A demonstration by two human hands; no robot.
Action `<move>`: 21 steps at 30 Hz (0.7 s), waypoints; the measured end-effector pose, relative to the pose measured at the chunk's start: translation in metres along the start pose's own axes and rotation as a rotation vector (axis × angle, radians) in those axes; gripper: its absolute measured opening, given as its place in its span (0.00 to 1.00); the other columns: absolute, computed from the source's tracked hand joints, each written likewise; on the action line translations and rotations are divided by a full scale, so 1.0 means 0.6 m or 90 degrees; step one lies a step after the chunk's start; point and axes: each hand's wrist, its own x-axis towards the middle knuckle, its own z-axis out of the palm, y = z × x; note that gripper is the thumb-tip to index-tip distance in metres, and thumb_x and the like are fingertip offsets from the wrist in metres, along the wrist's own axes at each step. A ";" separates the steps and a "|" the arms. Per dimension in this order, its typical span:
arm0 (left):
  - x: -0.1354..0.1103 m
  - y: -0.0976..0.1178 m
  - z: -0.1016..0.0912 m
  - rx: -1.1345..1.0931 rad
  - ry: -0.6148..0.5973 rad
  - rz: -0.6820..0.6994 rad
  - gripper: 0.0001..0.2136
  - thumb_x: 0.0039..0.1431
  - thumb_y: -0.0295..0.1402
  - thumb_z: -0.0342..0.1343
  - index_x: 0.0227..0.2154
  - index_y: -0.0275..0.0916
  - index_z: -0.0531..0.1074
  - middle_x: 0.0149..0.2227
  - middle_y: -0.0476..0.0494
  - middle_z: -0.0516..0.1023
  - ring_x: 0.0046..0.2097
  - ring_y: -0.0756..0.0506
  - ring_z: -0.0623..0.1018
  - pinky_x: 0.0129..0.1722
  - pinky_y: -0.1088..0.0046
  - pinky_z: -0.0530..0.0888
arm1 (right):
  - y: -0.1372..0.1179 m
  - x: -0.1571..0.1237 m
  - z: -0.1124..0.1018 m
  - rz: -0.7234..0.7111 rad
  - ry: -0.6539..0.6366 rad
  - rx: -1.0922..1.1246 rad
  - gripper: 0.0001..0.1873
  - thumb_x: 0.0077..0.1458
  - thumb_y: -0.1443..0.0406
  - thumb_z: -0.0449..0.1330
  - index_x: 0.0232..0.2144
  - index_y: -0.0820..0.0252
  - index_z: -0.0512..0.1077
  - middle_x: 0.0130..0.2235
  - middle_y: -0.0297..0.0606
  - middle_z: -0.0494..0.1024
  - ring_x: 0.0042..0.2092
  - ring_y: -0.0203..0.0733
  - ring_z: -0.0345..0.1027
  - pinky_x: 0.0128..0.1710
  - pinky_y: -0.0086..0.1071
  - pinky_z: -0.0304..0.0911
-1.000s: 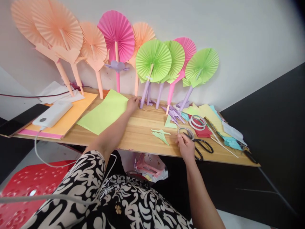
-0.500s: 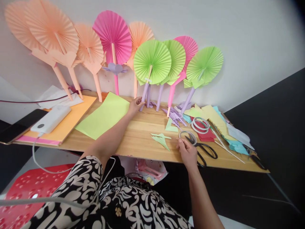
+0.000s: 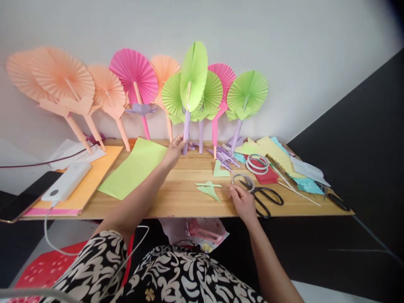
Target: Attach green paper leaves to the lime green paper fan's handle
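Observation:
Wrapped around the purple handle of a green pleated paper fan (image 3: 193,75) is my left hand (image 3: 175,150), which lifts it in front of the other fans. The fan is turned partly edge-on. My right hand (image 3: 243,202) rests low over the table's front edge, its fingertips pinched together; what they hold, if anything, is too small to tell. Beside it lie black-handled scissors (image 3: 268,197), their blades across a tape roll (image 3: 234,179). Light green paper scraps (image 3: 209,190) lie to its left.
Peach, pink and green fans, such as a pink one (image 3: 134,75), lean against the wall. On the left are a green sheet (image 3: 134,168), a white power bank (image 3: 67,182) and a phone (image 3: 30,195). More tape rolls (image 3: 257,164) and coloured paper (image 3: 279,155) lie right.
My left hand has raised the green fan off the table and turned it, away from its neighbours. My right hand stays near the scissors. The camera view has tilted up.

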 end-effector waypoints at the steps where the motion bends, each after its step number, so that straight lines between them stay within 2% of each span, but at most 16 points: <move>1: -0.006 0.021 0.007 -0.008 -0.020 -0.004 0.17 0.65 0.44 0.55 0.49 0.39 0.70 0.36 0.44 0.77 0.32 0.49 0.75 0.33 0.73 0.71 | -0.001 0.000 0.000 -0.004 0.000 0.000 0.20 0.58 0.50 0.56 0.32 0.57 0.80 0.22 0.34 0.75 0.25 0.40 0.66 0.29 0.33 0.60; 5: -0.050 0.094 0.022 -0.159 -0.081 -0.093 0.18 0.66 0.45 0.57 0.54 0.45 0.69 0.35 0.47 0.73 0.31 0.50 0.72 0.34 0.71 0.71 | -0.006 -0.002 -0.002 -0.014 -0.015 0.005 0.19 0.57 0.51 0.56 0.32 0.57 0.81 0.22 0.35 0.76 0.25 0.41 0.68 0.29 0.34 0.61; 8: -0.103 0.116 0.027 -0.288 -0.105 -0.161 0.18 0.61 0.43 0.63 0.51 0.47 0.70 0.35 0.50 0.72 0.31 0.51 0.71 0.33 0.72 0.70 | -0.028 -0.001 -0.002 -0.002 -0.040 0.025 0.21 0.59 0.50 0.55 0.34 0.58 0.82 0.22 0.35 0.76 0.24 0.41 0.67 0.27 0.33 0.62; 10: -0.142 0.113 0.033 -0.348 -0.121 -0.213 0.19 0.57 0.42 0.67 0.49 0.46 0.71 0.34 0.50 0.72 0.30 0.51 0.72 0.32 0.72 0.70 | -0.061 0.003 0.002 0.004 -0.054 0.063 0.22 0.60 0.50 0.55 0.36 0.58 0.82 0.25 0.36 0.79 0.26 0.41 0.70 0.28 0.33 0.64; 13: -0.195 0.099 0.046 -0.384 -0.120 -0.270 0.21 0.55 0.42 0.69 0.48 0.42 0.72 0.32 0.50 0.73 0.28 0.51 0.73 0.30 0.73 0.69 | -0.127 0.017 0.017 -0.070 -0.086 0.127 0.18 0.61 0.53 0.57 0.37 0.56 0.81 0.35 0.41 0.83 0.39 0.45 0.77 0.38 0.34 0.70; 15: -0.223 0.090 0.055 -0.389 -0.105 -0.298 0.21 0.54 0.43 0.70 0.46 0.41 0.73 0.31 0.50 0.74 0.27 0.51 0.73 0.28 0.74 0.68 | -0.165 0.031 0.035 -0.129 -0.107 0.159 0.16 0.62 0.54 0.57 0.41 0.55 0.80 0.44 0.42 0.83 0.46 0.46 0.76 0.44 0.36 0.70; 17: -0.244 0.084 0.064 -0.377 -0.093 -0.320 0.19 0.54 0.44 0.70 0.43 0.40 0.73 0.31 0.49 0.74 0.26 0.52 0.72 0.26 0.75 0.66 | -0.188 0.043 0.055 -0.148 -0.151 0.216 0.17 0.62 0.54 0.57 0.45 0.55 0.79 0.50 0.42 0.81 0.52 0.46 0.74 0.50 0.37 0.69; 19: -0.259 0.078 0.071 -0.367 -0.088 -0.338 0.18 0.54 0.45 0.69 0.39 0.39 0.73 0.32 0.47 0.75 0.26 0.51 0.72 0.25 0.76 0.65 | -0.197 0.048 0.074 -0.127 -0.223 0.284 0.17 0.63 0.53 0.57 0.46 0.55 0.78 0.48 0.40 0.81 0.50 0.44 0.75 0.50 0.37 0.69; 21: -0.270 0.072 0.073 -0.366 -0.085 -0.347 0.17 0.54 0.46 0.69 0.36 0.40 0.73 0.32 0.47 0.76 0.27 0.51 0.73 0.26 0.76 0.67 | -0.198 0.047 0.089 -0.084 -0.278 0.329 0.17 0.61 0.52 0.59 0.45 0.55 0.77 0.43 0.37 0.81 0.45 0.42 0.75 0.46 0.35 0.69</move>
